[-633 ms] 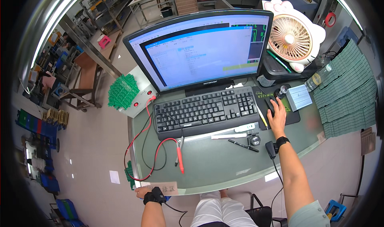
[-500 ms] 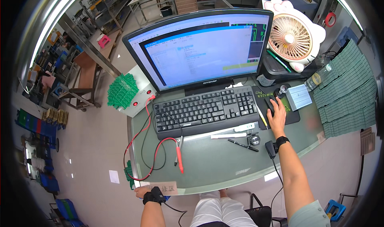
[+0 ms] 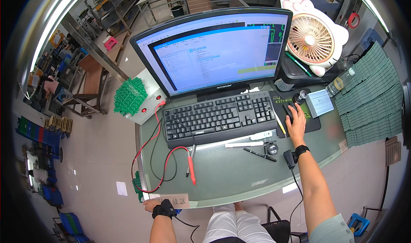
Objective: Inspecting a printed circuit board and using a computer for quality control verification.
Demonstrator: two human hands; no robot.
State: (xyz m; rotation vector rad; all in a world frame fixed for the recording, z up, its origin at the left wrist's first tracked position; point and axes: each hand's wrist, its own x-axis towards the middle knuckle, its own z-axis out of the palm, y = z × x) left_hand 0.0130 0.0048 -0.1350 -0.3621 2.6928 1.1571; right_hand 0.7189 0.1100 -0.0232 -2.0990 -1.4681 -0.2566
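Note:
My right hand (image 3: 296,124) rests over a black computer mouse (image 3: 290,110) on a dark mouse pad (image 3: 314,124), its fingers draped along it and hiding most of it. Down at the desk's front left corner is my left hand (image 3: 150,204), beside a paper label (image 3: 177,199) and below some green pieces (image 3: 138,186); its fingers are mostly hidden. A black keyboard (image 3: 220,119) lies in front of a lit monitor (image 3: 214,54) that shows a window with a list. Both wrists wear black straps with cabled devices.
Red and black test leads (image 3: 191,170) run from a white box (image 3: 150,104) topped with green circuit boards (image 3: 130,96). Pens (image 3: 260,155) and a small magnifier (image 3: 272,149) lie below the keyboard. A fan (image 3: 309,41), a bottle (image 3: 340,83), a light-blue box (image 3: 320,103) and stacked green panels (image 3: 368,97) fill the right.
Little differs. The view has shifted very slightly; my right hand stays on the mouse and my left hand stays at the desk corner.

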